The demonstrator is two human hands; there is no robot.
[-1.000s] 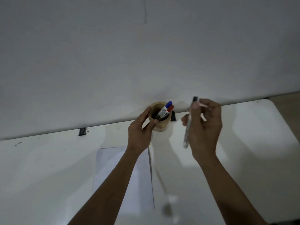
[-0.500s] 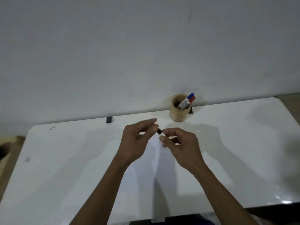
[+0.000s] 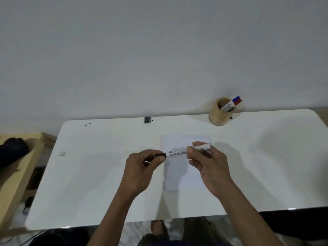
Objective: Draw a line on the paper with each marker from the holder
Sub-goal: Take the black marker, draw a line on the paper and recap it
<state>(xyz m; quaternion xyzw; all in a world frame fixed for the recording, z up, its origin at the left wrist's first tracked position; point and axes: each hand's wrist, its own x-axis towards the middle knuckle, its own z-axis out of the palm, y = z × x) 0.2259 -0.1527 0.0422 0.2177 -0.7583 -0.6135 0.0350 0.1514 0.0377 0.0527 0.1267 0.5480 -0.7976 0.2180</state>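
A white marker with a black cap point(image 3: 179, 152) lies level in the air between my hands, above the sheet of white paper point(image 3: 184, 171) on the white table point(image 3: 92, 174). My right hand point(image 3: 204, 166) grips the marker's barrel. My left hand point(image 3: 142, 166) pinches the black cap at the marker's left end. A tan cylindrical holder point(image 3: 219, 115) stands at the back of the table by the wall, with a blue-capped marker point(image 3: 235, 99) and a red-capped marker point(image 3: 237, 102) leaning out of it.
A small black clip point(image 3: 147, 119) sits at the table's back edge. A wooden bench point(image 3: 19, 173) with a dark bundle point(image 3: 11, 151) stands left of the table. A foot point(image 3: 157, 228) shows below the front edge.
The view pulled back and shifted left. My left hand let go of the holder, and my right hand brought the marker down over the paper. Both hands now hold it, level.
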